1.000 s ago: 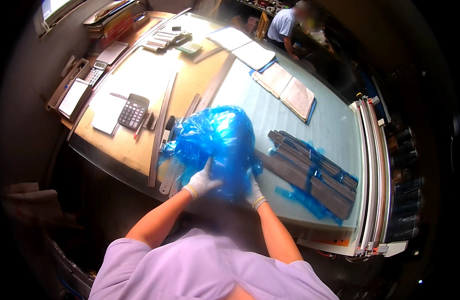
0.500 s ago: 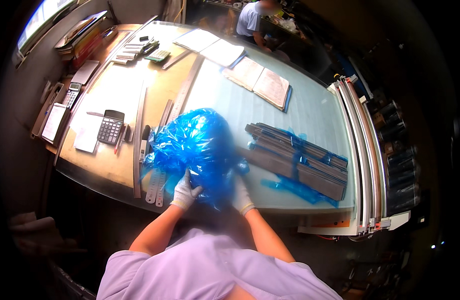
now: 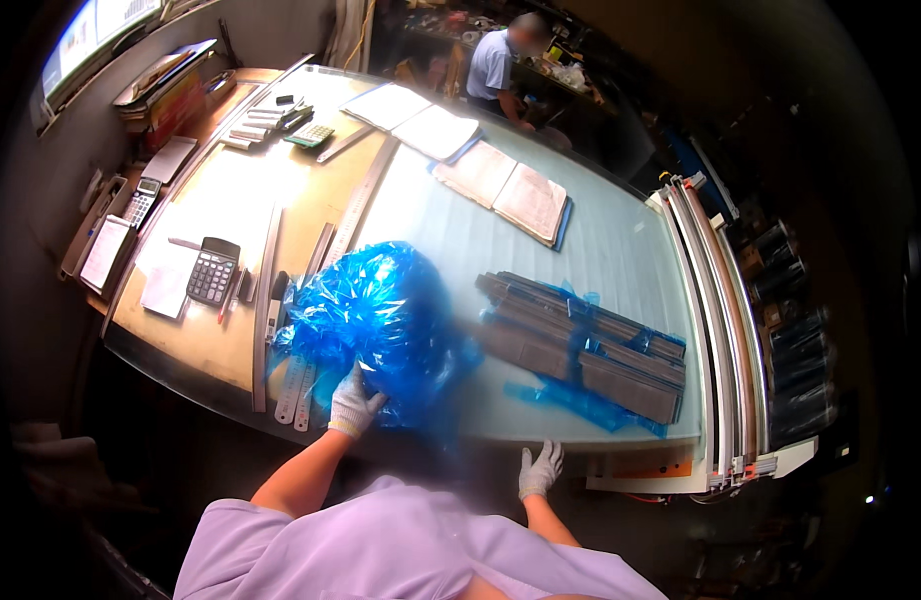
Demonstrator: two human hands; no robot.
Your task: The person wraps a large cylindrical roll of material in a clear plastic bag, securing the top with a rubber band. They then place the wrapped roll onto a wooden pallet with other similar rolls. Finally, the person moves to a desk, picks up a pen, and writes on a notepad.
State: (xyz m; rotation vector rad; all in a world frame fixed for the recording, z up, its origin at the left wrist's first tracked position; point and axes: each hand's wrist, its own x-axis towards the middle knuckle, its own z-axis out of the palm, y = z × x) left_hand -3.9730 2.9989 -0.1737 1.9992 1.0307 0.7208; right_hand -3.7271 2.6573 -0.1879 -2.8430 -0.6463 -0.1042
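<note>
A large crumpled bundle of shiny blue plastic film (image 3: 386,310) rests on the table in front of me. My left hand (image 3: 355,406), in a white knit glove, grips its lower left edge with the thumb apart; some fingertips are hidden by the film. Away from the bundle, my right hand (image 3: 541,470), gloved the same way, is just off the table's near edge with fingers apart and nothing in it. To the right of the bundle lies a stack of long grey strips (image 3: 581,345), partly wrapped in blue film.
Metal rulers (image 3: 299,392) lie left of the bundle. A black calculator (image 3: 214,270) and paper pads are farther left. Open notebooks (image 3: 506,185) lie toward the far side. Long rails (image 3: 709,330) line the right edge. Another person (image 3: 496,70) is beyond the table.
My right hand has let go of the bundle's right side and drawn back to the right, to the table's near edge. My left hand remains on the film.
</note>
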